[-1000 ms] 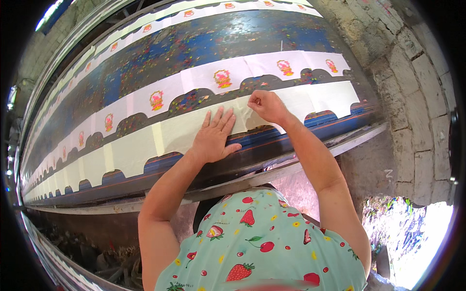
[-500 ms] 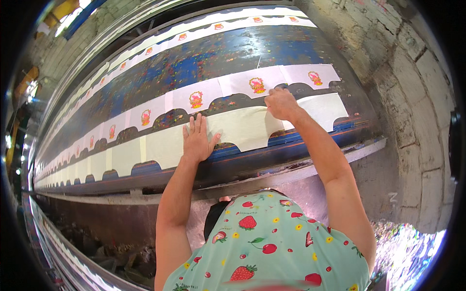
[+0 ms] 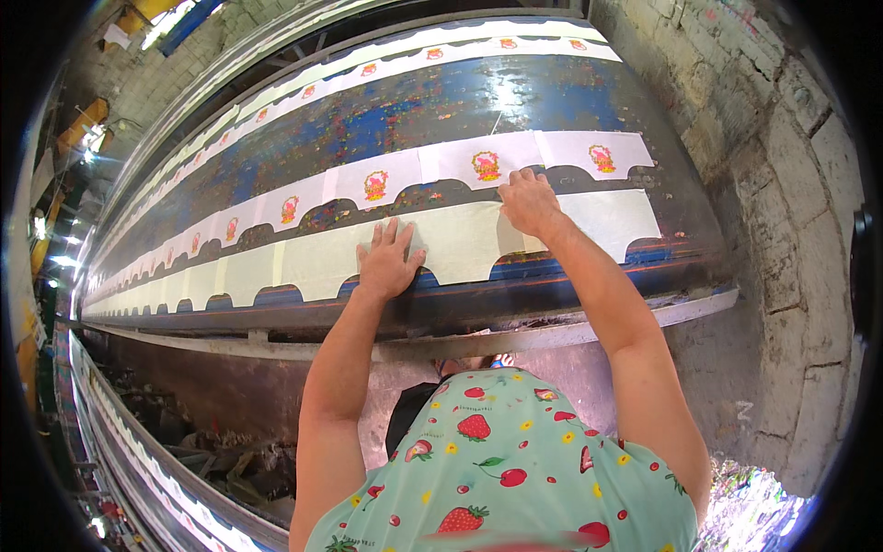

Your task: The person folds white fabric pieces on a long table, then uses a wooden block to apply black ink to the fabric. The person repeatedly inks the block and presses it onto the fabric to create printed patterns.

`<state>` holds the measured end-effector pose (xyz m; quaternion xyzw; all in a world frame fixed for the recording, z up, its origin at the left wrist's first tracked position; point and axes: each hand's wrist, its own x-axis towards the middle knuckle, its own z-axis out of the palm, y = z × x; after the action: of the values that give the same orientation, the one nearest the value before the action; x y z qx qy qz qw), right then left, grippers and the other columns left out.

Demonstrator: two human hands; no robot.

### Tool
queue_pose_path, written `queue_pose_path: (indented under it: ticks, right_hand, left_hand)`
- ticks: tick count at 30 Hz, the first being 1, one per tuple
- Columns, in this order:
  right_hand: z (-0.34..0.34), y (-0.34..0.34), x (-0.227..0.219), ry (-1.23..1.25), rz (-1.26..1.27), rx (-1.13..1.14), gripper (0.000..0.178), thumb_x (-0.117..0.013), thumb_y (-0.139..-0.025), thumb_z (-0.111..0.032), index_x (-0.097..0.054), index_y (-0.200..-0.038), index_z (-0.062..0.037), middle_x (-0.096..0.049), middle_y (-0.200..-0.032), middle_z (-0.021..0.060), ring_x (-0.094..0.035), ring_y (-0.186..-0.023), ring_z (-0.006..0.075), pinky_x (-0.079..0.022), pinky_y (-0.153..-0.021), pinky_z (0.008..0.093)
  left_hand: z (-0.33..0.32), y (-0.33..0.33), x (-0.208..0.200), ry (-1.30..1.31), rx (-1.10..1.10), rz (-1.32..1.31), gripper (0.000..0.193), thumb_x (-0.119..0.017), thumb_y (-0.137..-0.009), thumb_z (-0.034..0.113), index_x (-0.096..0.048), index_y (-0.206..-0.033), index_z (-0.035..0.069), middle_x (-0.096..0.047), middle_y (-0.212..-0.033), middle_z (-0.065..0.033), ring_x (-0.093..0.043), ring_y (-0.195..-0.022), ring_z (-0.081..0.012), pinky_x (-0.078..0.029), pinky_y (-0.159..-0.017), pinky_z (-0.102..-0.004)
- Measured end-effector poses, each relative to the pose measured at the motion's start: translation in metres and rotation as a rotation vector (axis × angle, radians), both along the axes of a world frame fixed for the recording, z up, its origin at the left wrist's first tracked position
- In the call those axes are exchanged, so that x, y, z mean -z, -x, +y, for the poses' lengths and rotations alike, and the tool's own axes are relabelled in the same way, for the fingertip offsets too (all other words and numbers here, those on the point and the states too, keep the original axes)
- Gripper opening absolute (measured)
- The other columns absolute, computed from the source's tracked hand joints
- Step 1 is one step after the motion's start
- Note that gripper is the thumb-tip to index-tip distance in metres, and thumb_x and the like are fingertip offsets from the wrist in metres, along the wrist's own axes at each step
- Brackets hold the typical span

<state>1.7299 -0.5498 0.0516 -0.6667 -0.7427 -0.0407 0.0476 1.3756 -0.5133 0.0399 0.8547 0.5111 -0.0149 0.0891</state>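
A row of cream cloth pieces [image 3: 322, 260] with scalloped lower edges lies along the near side of a long dark table. My left hand [image 3: 390, 262] rests on one of these pieces, palm down and fingers spread. My right hand [image 3: 531, 204] is closed at the upper right corner of the cloth piece [image 3: 464, 241] beside it, where it meets the last piece [image 3: 602, 225] in the row. The curled fingers hide exactly how they hold that corner. Just beyond runs a row of white cloth pieces with red and yellow prints [image 3: 486, 166].
The long table [image 3: 432, 101] has a dark, paint-spotted top. More printed white pieces [image 3: 432, 55] run along its far side. A pale metal rail [image 3: 570, 334] edges the near side. A block wall [image 3: 763, 184] stands close on the right, and another long table [image 3: 156, 460] is at lower left.
The view has shifted slightly. My left hand's fingers are a little more spread, and my right hand stays at the cloth corner with its fingers slightly less tightly curled.
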Motion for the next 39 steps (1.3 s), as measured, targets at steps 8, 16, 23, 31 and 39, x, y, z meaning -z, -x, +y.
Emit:
queue_pose_path:
  ticks: [8,16,23,31,39]
  right_hand:
    - [-0.017,0.031,-0.025,0.061,0.405,-0.337,0.022,-0.076,-0.099,-0.024,-0.084,-0.108,-0.0061,-0.081,-0.107,0.0195,-0.078,-0.108,0.0398,-0.061,-0.099,0.0539]
    - [-0.148,0.034,-0.062,0.641,0.947,-0.582,0.014,-0.08,-0.095,-0.015,-0.08,-0.101,-0.002,-0.082,-0.093,0.0185,-0.08,-0.086,0.0336,-0.06,-0.078,0.0446]
    - [-0.153,-0.018,-0.044,0.458,0.888,-0.182,0.022,-0.078,-0.096,-0.012,-0.081,-0.114,-0.0005,-0.082,-0.101,0.0174,-0.077,-0.087,0.0271,-0.06,-0.081,0.0411]
    - [-0.069,-0.007,0.009,0.149,1.172,0.287,0.017,-0.076,-0.106,-0.011,-0.08,-0.111,0.005,-0.076,-0.088,0.0066,-0.07,-0.079,0.0113,-0.059,-0.068,0.0333]
    - [-0.049,-0.011,0.033,0.144,1.245,0.466,0.025,-0.077,-0.109,-0.019,-0.077,-0.099,0.0035,-0.073,-0.077,0.005,-0.069,-0.062,0.0112,-0.057,-0.056,0.0315]
  left_hand:
    - [0.009,-0.019,0.003,-0.115,-0.035,-0.299,0.066,-0.074,-0.106,0.041,-0.059,-0.168,0.022,-0.044,-0.183,-0.0152,-0.039,-0.168,-0.0469,-0.036,-0.128,-0.0752]
    - [-0.033,0.056,-0.036,0.296,-0.031,-0.808,0.017,-0.086,-0.093,-0.002,-0.085,-0.109,0.005,-0.084,-0.109,-0.0063,-0.077,-0.108,-0.017,-0.061,-0.1,-0.0411]
    - [-0.047,0.103,-0.043,0.54,-0.167,-1.106,0.003,-0.081,-0.108,0.006,-0.082,-0.107,0.003,-0.08,-0.1,0.0021,-0.069,-0.094,-0.0067,-0.055,-0.086,-0.0269]
    - [0.053,0.075,0.024,0.008,-0.241,-0.818,0.019,-0.086,-0.102,0.019,-0.083,-0.105,0.001,-0.082,-0.099,-0.0089,-0.075,-0.097,-0.0228,-0.058,-0.092,-0.0387]
    - [0.077,0.073,0.056,-0.252,-0.058,-0.798,0.015,-0.089,-0.097,0.014,-0.079,-0.098,0.003,-0.08,-0.111,-0.015,-0.072,-0.118,-0.0357,-0.055,-0.107,-0.0476]
